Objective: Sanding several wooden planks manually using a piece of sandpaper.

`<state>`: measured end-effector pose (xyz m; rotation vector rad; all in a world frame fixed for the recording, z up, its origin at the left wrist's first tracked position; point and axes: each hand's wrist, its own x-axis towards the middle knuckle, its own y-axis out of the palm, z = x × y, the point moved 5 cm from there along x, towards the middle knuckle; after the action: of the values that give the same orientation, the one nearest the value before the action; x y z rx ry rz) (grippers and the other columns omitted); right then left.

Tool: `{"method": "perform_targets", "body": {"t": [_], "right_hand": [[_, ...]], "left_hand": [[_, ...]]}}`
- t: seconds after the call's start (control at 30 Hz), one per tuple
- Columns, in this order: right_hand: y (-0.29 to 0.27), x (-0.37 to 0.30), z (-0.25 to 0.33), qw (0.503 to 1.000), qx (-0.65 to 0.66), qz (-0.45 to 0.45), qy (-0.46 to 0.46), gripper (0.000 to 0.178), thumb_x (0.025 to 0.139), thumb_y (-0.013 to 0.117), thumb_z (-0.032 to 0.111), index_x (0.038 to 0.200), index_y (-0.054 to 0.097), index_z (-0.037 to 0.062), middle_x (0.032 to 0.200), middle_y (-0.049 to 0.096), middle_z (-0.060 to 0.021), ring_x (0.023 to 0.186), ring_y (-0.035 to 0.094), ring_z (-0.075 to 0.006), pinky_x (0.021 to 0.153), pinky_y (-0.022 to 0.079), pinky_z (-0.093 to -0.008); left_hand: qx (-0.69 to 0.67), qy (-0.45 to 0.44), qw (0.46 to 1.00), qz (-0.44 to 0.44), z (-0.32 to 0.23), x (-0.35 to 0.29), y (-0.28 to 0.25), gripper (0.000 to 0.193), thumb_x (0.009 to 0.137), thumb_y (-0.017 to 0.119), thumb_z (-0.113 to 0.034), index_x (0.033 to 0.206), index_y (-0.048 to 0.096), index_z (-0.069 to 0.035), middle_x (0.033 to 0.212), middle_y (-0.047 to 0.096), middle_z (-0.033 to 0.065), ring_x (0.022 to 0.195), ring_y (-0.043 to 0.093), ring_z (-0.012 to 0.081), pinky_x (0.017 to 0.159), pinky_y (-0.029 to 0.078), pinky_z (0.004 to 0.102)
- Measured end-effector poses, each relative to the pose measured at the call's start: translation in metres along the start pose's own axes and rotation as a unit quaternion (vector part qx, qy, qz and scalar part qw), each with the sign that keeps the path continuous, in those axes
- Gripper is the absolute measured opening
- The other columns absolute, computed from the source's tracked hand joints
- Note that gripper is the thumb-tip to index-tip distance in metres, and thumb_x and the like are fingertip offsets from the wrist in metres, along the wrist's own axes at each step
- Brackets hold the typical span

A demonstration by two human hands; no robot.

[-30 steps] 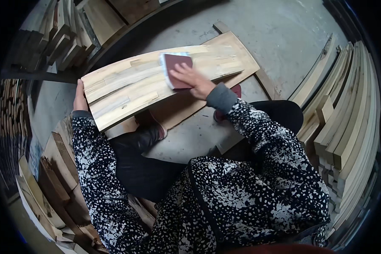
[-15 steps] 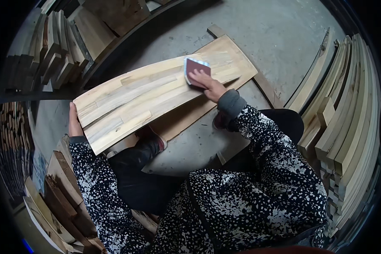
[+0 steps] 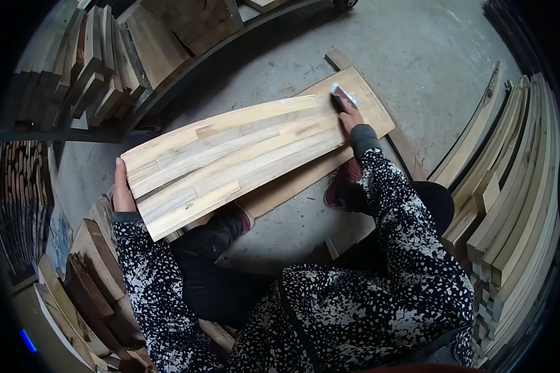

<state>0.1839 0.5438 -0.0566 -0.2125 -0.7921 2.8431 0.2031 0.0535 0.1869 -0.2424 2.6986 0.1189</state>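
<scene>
Grey floor [image 3: 255,71], pale wooden panel [image 3: 230,155], left hand [image 3: 122,188] gripping its end; right hand [image 3: 351,117] holding a dark pad [image 3: 343,97]

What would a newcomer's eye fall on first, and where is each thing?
First comes the pale wooden board of joined strips, slanting across the middle, with the left hand at its left end. Next is the right hand, near the board's far end, holding a pale-edged pad. Then come stacked planks crowding the right side.
</scene>
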Motion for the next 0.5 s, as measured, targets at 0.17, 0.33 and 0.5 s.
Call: {"method": "perform_targets", "body": {"t": [0.17, 0.33, 0.5], "right_hand": [[0.049, -0.034, 0.159, 0.961, 0.061, 0.158, -0.219, 0.057, 0.07, 0.043, 0.003, 0.125, 0.036, 0.0166, 0.13, 0.027, -0.021, 0.124, 0.019, -0.0345, 0.102, 0.015, -0.0339], [0.035, -0.024, 0.131, 0.96, 0.015, 0.138, -0.242, 0.052, 0.073, 0.043, 0.004, 0.123, 0.039, 0.0156, 0.129, 0.028, -0.0223, 0.123, 0.02, -0.0344, 0.101, 0.016, -0.0349], [-0.016, 0.029, -0.048, 0.995, -0.045, 0.009, 0.094, 0.044, 0.08, 0.049, 0.022, 0.123, 0.039, 0.0141, 0.127, 0.03, -0.0241, 0.122, 0.023, -0.0355, 0.1, 0.018, -0.0367]], "left_hand": [[-0.009, -0.015, 1.0, -0.005, -0.001, -0.006, -0.009, 0.054, 0.084, 0.038, -0.046, 0.111, 0.046, 0.0, 0.106, 0.053, 0.0136, 0.094, 0.054, 0.0194, 0.081, 0.043, 0.0294], [-0.017, -0.013, 1.0, -0.011, -0.003, -0.01, -0.006, 0.054, 0.083, 0.039, -0.047, 0.11, 0.047, 0.0, 0.106, 0.053, 0.0134, 0.094, 0.053, 0.0187, 0.081, 0.042, 0.028], [-0.038, -0.005, 0.999, -0.006, -0.004, -0.01, 0.009, 0.054, 0.083, 0.04, -0.047, 0.108, 0.048, 0.0, 0.105, 0.053, 0.013, 0.093, 0.052, 0.0179, 0.081, 0.041, 0.0263]]}}
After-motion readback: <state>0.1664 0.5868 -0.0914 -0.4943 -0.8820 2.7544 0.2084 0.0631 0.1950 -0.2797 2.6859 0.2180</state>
